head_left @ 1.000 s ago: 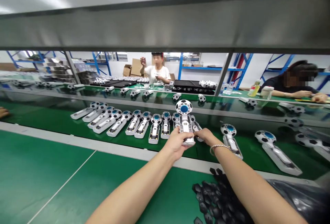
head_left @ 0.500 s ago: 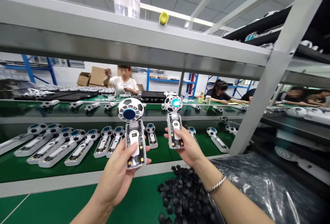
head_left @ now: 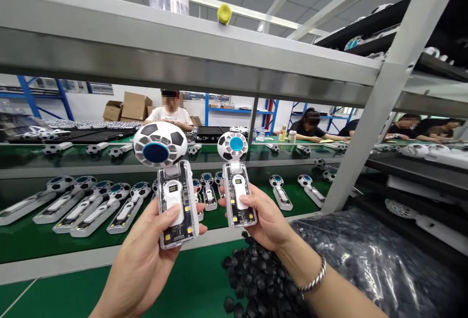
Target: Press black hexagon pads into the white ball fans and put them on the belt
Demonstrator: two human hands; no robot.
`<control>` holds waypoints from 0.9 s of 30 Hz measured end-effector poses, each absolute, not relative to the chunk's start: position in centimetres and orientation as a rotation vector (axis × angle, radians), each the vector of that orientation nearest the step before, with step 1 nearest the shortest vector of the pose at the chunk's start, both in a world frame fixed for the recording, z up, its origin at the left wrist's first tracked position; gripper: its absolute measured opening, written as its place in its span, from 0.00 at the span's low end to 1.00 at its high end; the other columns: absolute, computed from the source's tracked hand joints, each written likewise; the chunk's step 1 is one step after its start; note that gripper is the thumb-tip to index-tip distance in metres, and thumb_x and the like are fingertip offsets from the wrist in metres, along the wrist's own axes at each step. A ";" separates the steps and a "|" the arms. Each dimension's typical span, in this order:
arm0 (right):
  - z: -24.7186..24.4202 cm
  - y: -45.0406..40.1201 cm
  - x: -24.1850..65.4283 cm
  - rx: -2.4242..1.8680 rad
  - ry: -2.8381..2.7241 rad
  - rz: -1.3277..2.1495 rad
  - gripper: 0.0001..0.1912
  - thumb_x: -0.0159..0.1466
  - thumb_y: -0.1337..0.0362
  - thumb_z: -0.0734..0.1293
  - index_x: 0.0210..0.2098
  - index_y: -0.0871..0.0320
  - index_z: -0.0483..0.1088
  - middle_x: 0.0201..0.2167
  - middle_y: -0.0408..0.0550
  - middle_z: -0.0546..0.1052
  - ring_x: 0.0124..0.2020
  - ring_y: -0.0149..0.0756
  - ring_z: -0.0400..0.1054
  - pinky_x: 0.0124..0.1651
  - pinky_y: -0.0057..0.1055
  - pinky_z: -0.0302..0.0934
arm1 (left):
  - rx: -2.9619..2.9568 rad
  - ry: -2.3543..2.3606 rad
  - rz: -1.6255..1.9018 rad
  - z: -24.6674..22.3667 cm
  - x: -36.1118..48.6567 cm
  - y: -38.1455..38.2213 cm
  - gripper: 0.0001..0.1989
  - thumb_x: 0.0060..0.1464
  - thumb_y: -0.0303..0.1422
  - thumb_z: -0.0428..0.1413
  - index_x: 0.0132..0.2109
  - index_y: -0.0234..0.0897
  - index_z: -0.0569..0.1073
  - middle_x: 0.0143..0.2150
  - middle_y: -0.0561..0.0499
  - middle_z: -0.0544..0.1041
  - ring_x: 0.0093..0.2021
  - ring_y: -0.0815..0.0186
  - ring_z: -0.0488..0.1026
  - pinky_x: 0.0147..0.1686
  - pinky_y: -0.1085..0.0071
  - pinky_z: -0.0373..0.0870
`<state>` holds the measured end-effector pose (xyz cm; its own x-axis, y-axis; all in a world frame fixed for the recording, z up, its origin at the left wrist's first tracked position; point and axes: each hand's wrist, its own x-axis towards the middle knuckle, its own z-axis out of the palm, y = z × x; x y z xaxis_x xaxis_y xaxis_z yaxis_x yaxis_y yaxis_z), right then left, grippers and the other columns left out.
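My left hand (head_left: 146, 245) is closed round the clear body of a football-patterned handheld fan (head_left: 174, 206), its thumb on the white front panel below a small display. The fan's black-and-white round head, with a blue disc in the middle, points up. My right hand (head_left: 268, 215) grips a second handheld fan (head_left: 237, 196) of the same kind, thumb on its panel and fingers behind the body. Both fans are upright, side by side and apart, above the green work surface. The fingers behind each body are partly hidden.
Behind my hands, a row of similar fans (head_left: 124, 210) lies on a green conveyor belt (head_left: 22, 245). Black small pieces (head_left: 256, 274) are heaped below my right hand, beside a plastic bag (head_left: 358, 254). A grey slanted post (head_left: 380, 89) and shelf beam (head_left: 183, 49) frame the space. Several people work beyond.
Both fans have come closer to the camera and shifted left in view. The lit blade pattern in the right fan's head now shows as a plain blue disc. Both hands keep their grip.
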<state>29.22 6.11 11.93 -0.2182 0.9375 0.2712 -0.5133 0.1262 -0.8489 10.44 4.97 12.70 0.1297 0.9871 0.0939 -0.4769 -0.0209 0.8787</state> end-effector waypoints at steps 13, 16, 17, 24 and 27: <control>11.9 6.3 29.7 -0.551 -1.103 1.408 0.14 0.59 0.67 0.63 0.45 0.59 0.66 0.40 0.49 0.74 0.39 0.35 0.70 0.35 0.27 0.66 | 0.998 0.720 1.296 12.4 10.7 4.9 0.19 0.51 0.35 0.55 0.51 0.41 0.67 0.43 0.46 0.74 0.39 0.56 0.73 0.34 0.64 0.76; 11.9 6.2 29.7 -0.554 -1.110 1.397 0.14 0.58 0.67 0.63 0.45 0.58 0.66 0.40 0.49 0.74 0.38 0.35 0.70 0.32 0.25 0.65 | 0.990 0.706 1.304 12.2 10.8 5.0 0.18 0.51 0.34 0.55 0.51 0.42 0.67 0.43 0.46 0.74 0.39 0.55 0.73 0.35 0.61 0.76; 11.9 6.2 29.7 -0.553 -1.111 1.391 0.15 0.57 0.67 0.63 0.45 0.58 0.66 0.41 0.49 0.73 0.38 0.35 0.70 0.30 0.24 0.65 | 0.992 0.701 1.304 12.2 10.7 5.0 0.18 0.51 0.34 0.55 0.51 0.42 0.67 0.43 0.46 0.74 0.39 0.55 0.73 0.35 0.60 0.75; 11.9 6.3 29.9 -0.548 -1.109 1.370 0.14 0.58 0.68 0.63 0.45 0.59 0.66 0.42 0.51 0.73 0.36 0.34 0.70 0.31 0.25 0.65 | 1.014 0.707 1.295 12.1 10.5 4.9 0.18 0.53 0.34 0.54 0.52 0.42 0.66 0.44 0.46 0.73 0.38 0.58 0.73 0.35 0.61 0.74; 11.9 6.6 30.3 -0.593 -1.099 1.344 0.14 0.58 0.68 0.62 0.44 0.60 0.67 0.42 0.52 0.73 0.36 0.34 0.70 0.31 0.25 0.65 | 1.013 0.689 1.268 12.2 10.6 5.0 0.19 0.54 0.34 0.53 0.53 0.41 0.64 0.40 0.47 0.74 0.34 0.60 0.73 0.36 0.62 0.73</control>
<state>30.35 6.60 11.91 -0.1285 0.9515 0.2796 -0.4629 0.1918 -0.8654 10.61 5.00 12.18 0.2021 0.9733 0.1090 -0.4384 -0.0096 0.8987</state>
